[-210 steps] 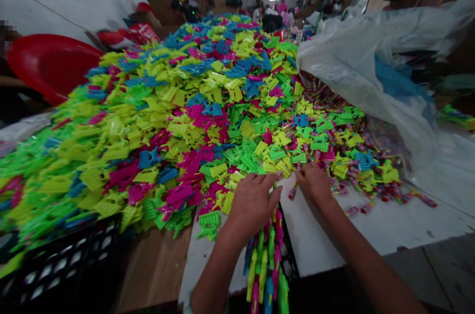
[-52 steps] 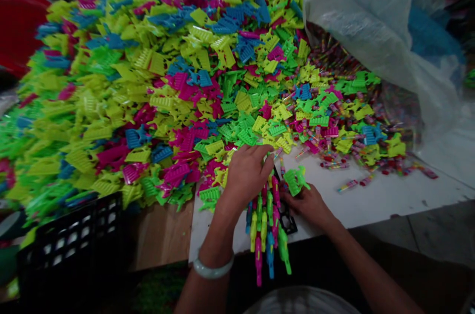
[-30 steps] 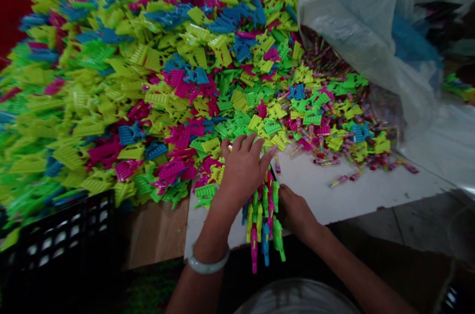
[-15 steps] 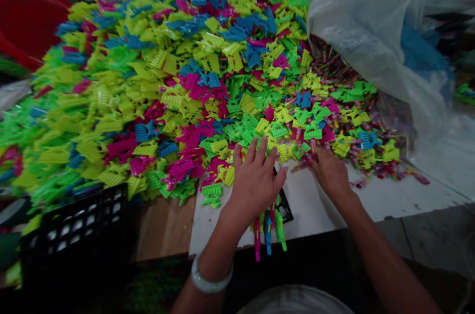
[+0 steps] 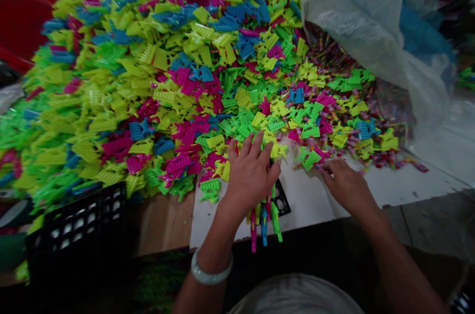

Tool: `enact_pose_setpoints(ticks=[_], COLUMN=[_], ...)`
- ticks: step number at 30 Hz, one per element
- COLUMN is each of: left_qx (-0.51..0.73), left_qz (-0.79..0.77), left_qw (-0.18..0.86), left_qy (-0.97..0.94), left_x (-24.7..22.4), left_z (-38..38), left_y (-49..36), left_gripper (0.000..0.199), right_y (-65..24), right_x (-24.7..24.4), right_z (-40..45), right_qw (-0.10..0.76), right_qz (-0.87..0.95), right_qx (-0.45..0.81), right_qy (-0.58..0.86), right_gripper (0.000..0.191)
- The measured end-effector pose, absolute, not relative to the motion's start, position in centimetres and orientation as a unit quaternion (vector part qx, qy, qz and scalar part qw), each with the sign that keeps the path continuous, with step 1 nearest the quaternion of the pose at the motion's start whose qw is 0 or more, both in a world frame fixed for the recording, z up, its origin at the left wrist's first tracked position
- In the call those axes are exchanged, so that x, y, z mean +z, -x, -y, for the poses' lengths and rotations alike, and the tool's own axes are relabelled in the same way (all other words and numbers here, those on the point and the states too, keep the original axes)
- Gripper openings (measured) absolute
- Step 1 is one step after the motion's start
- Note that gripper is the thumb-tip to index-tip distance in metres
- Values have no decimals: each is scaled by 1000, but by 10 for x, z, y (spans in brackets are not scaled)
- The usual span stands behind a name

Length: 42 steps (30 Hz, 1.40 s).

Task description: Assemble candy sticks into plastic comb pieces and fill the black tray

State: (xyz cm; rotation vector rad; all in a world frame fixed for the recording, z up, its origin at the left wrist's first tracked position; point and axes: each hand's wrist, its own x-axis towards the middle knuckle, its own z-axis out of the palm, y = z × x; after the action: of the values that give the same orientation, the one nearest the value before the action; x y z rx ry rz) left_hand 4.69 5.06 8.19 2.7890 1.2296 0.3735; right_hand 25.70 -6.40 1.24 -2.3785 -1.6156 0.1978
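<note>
My left hand (image 5: 249, 170) lies palm down with its fingers spread, at the front edge of a heap of small ribbed plastic pieces (image 5: 148, 67) in yellow, green, pink and blue. Beneath it is a black tray with holes (image 5: 283, 198), mostly hidden. Pink, blue and green plastic strips (image 5: 264, 227) stick out below the palm toward me. My right hand (image 5: 347, 185) is closed in a pinch over the white sheet (image 5: 308, 195); I cannot make out what is between its fingertips. A green ribbed piece (image 5: 310, 159) lies just left of those fingertips, among small printed sticks (image 5: 334, 143).
A large translucent plastic bag (image 5: 356, 12) with more printed sticks stands at the right. At the lower left is a black crate with openings (image 5: 77, 225). A red tub (image 5: 22, 22) is at the far left. The table's front edge runs just below my hands.
My right hand has drawn back toward me and to the right from the sticks. A green piece and some sticks now lie nearer on the sheet. My left hand stays spread over the tray.
</note>
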Motion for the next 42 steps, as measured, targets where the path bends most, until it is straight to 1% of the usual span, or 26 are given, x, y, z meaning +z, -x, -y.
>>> enact_pose_setpoints(ticks=[2, 4, 6, 8, 10, 13, 15, 17, 19, 22, 23, 24, 27, 28, 30, 32, 34, 36, 38, 40, 42], left_qx=[122, 119, 115, 112, 111, 115, 118, 118, 117, 119, 119, 119, 115, 114, 116, 120, 123, 123, 126, 131, 129], left_qz=[-398, -393, -390, -389, -390, -386, -385, -388, -389, -387, -386, -385, -386, -387, -389, -387, -385, -386, -394, -407, -420], left_qw=[34, 34, 33, 32, 31, 34, 36, 37, 36, 35, 35, 36, 36, 36, 36, 37, 35, 35, 33, 28, 31], left_qy=[-909, -911, -913, -914, -914, -915, -915, -914, -913, -914, -914, -915, -915, -914, -913, -913, -914, -913, -910, -904, -898], left_x=[82, 81, 82, 82, 82, 82, 82, 81, 80, 80, 80, 80, 82, 82, 82, 82, 81, 81, 83, 86, 87], left_z=[-51, -51, -52, -52, -52, -51, -51, -51, -52, -52, -52, -52, -51, -51, -51, -51, -52, -52, -49, -42, -32], left_y=[-47, -47, -47, -48, -48, -48, -48, -48, -48, -48, -48, -48, -48, -48, -47, -47, -47, -47, -46, -45, -44], left_gripper=[43, 43, 43, 42, 41, 41, 41, 41, 41, 41, 41, 41, 41, 41, 41, 40, 41, 43, 48, 54, 59], right_y=[-255, -247, -232, -216, -200, -181, -172, -165, -160, -153, -150, -147, -138, -139, -147, -164, -185, -202, -209, -208, -204], right_x=[10, 8, 5, 2, 0, -4, -7, -10, -14, -18, -20, -21, -23, -22, -15, -6, 2, 5, 3, -2, -6], right_z=[69, 69, 65, 60, 56, 56, 57, 57, 57, 58, 59, 60, 62, 62, 58, 52, 45, 41, 42, 49, 59], right_qw=[201, 295, 380, 445, 479, 493, 482, 458, 439, 407, 381, 341, 195, 164, 153, 187, 207, 171, 102, 58, 49], right_qz=[535, 500, 459, 427, 414, 399, 395, 409, 448, 531, 557, 579, 616, 622, 653, 690, 688, 639, 591, 588, 594], right_qx=[133, 241, 364, 452, 498, 533, 549, 528, 454, 306, 274, 252, 223, 221, 240, 250, 201, 108, 45, 35, 44], right_qy=[810, 778, 716, 644, 593, 560, 557, 587, 633, 677, 686, 697, 730, 733, 702, 654, 665, 742, 799, 806, 802], right_gripper=[12, 12, 16, 19, 21, 22, 22, 19, 15, 4, 5, 11, 25, 28, 28, 25, 24, 24, 23, 20, 17])
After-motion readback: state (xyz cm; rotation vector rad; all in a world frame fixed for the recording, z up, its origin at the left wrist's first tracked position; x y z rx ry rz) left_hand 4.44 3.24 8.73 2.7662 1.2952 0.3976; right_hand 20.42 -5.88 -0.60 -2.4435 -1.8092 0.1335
